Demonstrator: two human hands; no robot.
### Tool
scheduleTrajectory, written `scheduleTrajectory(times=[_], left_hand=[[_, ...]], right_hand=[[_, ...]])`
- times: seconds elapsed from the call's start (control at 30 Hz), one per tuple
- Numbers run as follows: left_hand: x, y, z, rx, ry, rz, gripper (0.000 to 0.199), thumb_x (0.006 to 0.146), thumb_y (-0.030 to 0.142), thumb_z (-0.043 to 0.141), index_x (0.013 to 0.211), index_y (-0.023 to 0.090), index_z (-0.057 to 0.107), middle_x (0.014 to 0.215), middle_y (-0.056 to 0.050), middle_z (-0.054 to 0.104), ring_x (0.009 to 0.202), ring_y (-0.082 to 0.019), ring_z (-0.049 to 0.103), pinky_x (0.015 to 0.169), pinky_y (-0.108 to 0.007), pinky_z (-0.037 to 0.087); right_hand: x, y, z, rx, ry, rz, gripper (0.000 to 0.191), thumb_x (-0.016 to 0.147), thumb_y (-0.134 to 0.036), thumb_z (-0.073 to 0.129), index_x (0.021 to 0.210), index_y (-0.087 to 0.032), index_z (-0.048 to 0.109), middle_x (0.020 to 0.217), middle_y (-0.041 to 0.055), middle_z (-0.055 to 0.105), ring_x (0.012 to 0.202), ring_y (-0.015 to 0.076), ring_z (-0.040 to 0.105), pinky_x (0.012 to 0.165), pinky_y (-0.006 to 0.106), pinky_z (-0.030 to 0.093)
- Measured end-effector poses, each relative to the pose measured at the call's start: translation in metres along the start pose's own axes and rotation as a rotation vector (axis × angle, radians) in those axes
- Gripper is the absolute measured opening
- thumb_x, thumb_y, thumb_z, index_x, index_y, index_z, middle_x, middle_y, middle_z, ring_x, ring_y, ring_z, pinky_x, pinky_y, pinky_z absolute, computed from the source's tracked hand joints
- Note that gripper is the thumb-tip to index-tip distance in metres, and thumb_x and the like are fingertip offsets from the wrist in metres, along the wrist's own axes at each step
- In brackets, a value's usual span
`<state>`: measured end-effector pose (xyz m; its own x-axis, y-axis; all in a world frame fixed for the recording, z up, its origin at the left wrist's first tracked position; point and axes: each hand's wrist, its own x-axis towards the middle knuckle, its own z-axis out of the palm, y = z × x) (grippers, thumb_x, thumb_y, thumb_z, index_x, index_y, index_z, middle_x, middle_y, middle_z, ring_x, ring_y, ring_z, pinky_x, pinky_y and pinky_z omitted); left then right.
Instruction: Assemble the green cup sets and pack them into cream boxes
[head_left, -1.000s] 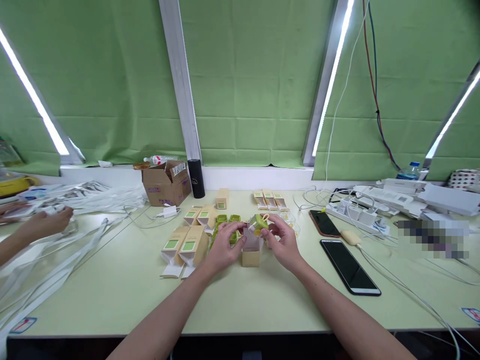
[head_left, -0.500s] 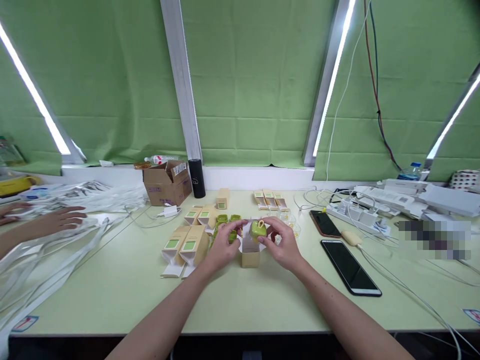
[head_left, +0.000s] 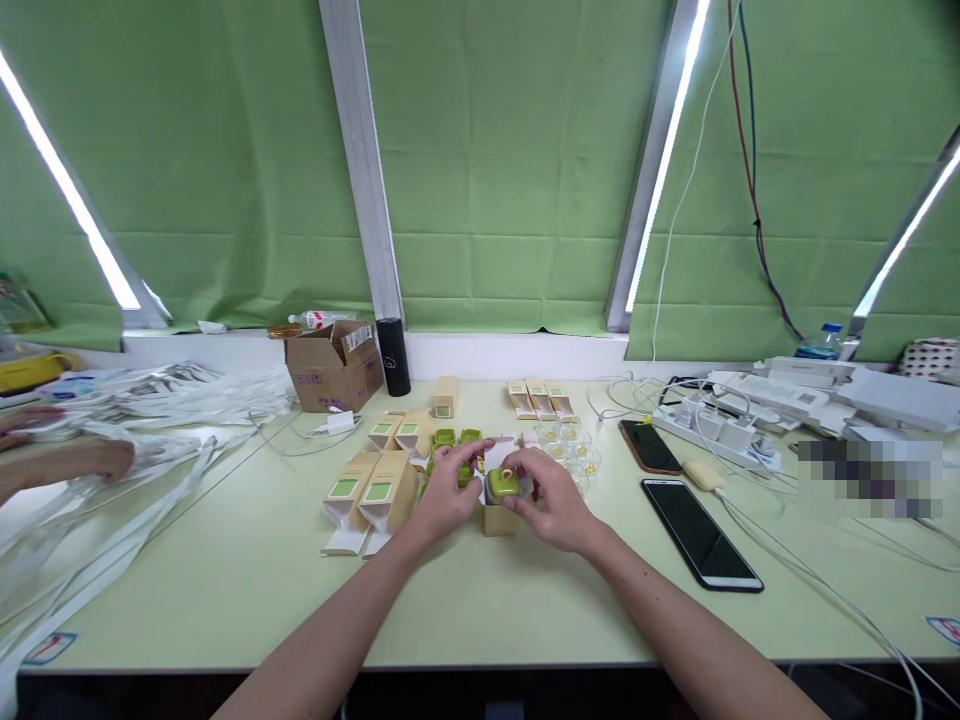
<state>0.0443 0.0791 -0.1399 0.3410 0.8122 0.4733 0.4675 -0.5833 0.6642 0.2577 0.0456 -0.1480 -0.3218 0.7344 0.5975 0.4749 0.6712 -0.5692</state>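
Observation:
In the middle of the table a small kraft box [head_left: 500, 521] stands with its white flaps raised. My left hand [head_left: 448, 490] is closed on the left side of this box. Between the fingertips of my right hand [head_left: 556, 497] is a small glossy green case [head_left: 503, 484] with a pale loop on top, right at the box's opening. My fingers hide part of the box. More green cases [head_left: 444, 437] sit together just behind my left hand. Clear plastic pieces with yellow spots [head_left: 576, 448] lie behind my right hand.
Open kraft boxes [head_left: 388, 490] stand left of my hands, others [head_left: 538, 397] at the back. A carton [head_left: 334, 365] and a black cylinder [head_left: 394, 357] are behind. Phones [head_left: 701, 535] and cables lie right. At far left a co-worker's hands [head_left: 97, 458] handle white straps.
My right hand has lowered the green case and brought it slightly left, to the box opening. My left hand stays put. The co-worker's near hand has drawn back left.

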Motion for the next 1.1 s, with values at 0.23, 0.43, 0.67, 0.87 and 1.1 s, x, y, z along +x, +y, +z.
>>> scheduleTrajectory(times=[0.23,0.43,0.67,0.87,1.1], left_hand=[[0.000,0.002,0.000,0.017,0.006,0.024,0.058,0.079,0.013,0.051,0.134,0.021,0.068,0.106,-0.006,0.074,0.100,-0.024,0.063,0.106,-0.044,0.045],[0.000,0.000,0.000,0.027,0.007,0.038,0.055,0.081,0.014,0.051,0.134,0.021,0.068,0.111,-0.005,0.074,0.102,-0.024,0.063,0.104,-0.043,0.046],[0.000,-0.003,0.002,0.032,0.008,0.048,0.055,0.082,0.014,0.051,0.134,0.020,0.068,0.109,-0.007,0.074,0.099,-0.024,0.062,0.103,-0.044,0.045],[0.000,-0.003,0.003,0.023,0.012,0.065,0.057,0.080,0.012,0.052,0.134,0.020,0.067,0.113,-0.007,0.074,0.098,-0.024,0.062,0.098,-0.042,0.048],[0.000,-0.003,0.003,0.024,0.014,0.074,0.053,0.083,0.016,0.051,0.133,0.020,0.067,0.110,-0.007,0.073,0.098,-0.024,0.062,0.102,-0.046,0.045]], right_hand=[[0.003,-0.001,0.006,-0.072,0.026,-0.079,0.012,0.103,-0.023,0.049,0.098,-0.025,0.060,0.092,0.0049,0.065,0.086,0.0230,0.057,0.078,0.036,0.045],[0.002,0.002,0.011,-0.035,0.098,-0.052,0.013,0.100,-0.017,0.054,0.094,-0.024,0.062,0.104,0.0060,0.066,0.091,0.0216,0.062,0.077,0.034,0.047],[0.002,0.011,0.018,0.041,0.135,0.085,0.009,0.088,-0.016,0.068,0.084,-0.023,0.069,0.106,0.0072,0.058,0.101,0.0247,0.058,0.081,0.037,0.050],[0.004,0.013,0.021,0.048,0.141,0.173,0.010,0.085,-0.016,0.074,0.079,-0.024,0.075,0.100,0.0060,0.052,0.103,0.0263,0.052,0.091,0.044,0.047],[0.005,0.015,0.023,0.057,0.135,0.237,0.011,0.082,-0.015,0.077,0.076,-0.024,0.078,0.096,0.0053,0.049,0.101,0.0270,0.050,0.090,0.045,0.047]])
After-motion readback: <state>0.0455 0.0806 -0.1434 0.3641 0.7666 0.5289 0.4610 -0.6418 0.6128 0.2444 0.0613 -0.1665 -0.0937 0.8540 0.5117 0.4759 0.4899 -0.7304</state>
